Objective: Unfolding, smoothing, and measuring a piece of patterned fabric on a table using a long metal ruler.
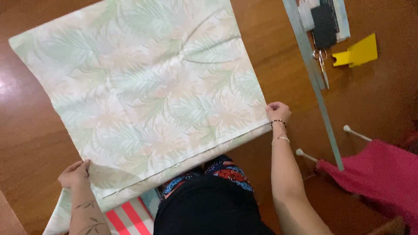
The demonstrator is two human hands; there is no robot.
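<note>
A large square of pale green and cream leaf-print fabric [143,91] lies spread flat on a brown wooden table [283,65]. My left hand [75,174] pinches the cloth's near left corner at the table's front edge. My right hand [277,111] grips the near right corner, with bracelets on the wrist. The near hem runs in a straight line between my two hands, and a strip of cloth hangs over the table edge below my left arm.
A long grey ruler [314,82] lies diagonally at the right, with small scissors [322,65] beside it. A yellow plastic tool [358,53] and a dark pouch [324,24] sit at the top right. Pink cloth [379,174] and two white-tipped rods [355,132] are at the lower right.
</note>
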